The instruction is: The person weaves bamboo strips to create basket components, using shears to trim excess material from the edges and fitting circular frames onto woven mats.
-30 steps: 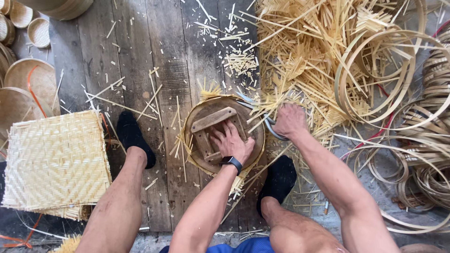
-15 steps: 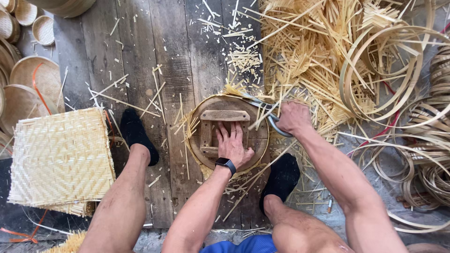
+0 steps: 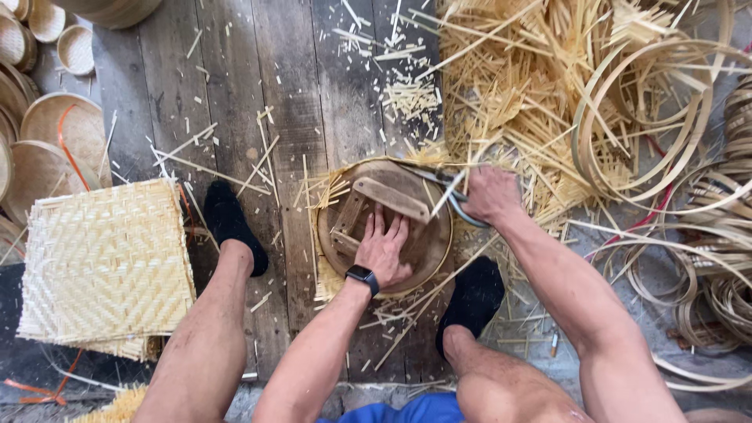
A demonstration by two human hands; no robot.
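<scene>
Nearest, two bare knees frame the view, with feet in black socks planted on the dark plank floor [image 3: 305, 94]. Between the feet lies a round wooden mould [image 3: 415, 235] with a crossbar on top, sitting on a woven bamboo mat whose frayed strips stick out round its edge. On it, the left hand [image 3: 384, 252] presses flat, fingers spread and palm down, gripping nothing; a black watch [image 3: 362, 277] sits on that wrist. At the mould's right rim, the right hand [image 3: 489, 194] is closed around the handles of shears [image 3: 439, 182], whose blades point left across the mould's top edge. Left of the legs lies a stack of woven mats [image 3: 106, 262]. Farther off, a heap of bamboo strips [image 3: 533, 86] and bamboo hoops [image 3: 650, 125] cover the floor's far right, and round baskets [image 3: 55, 149] line its left edge.
</scene>
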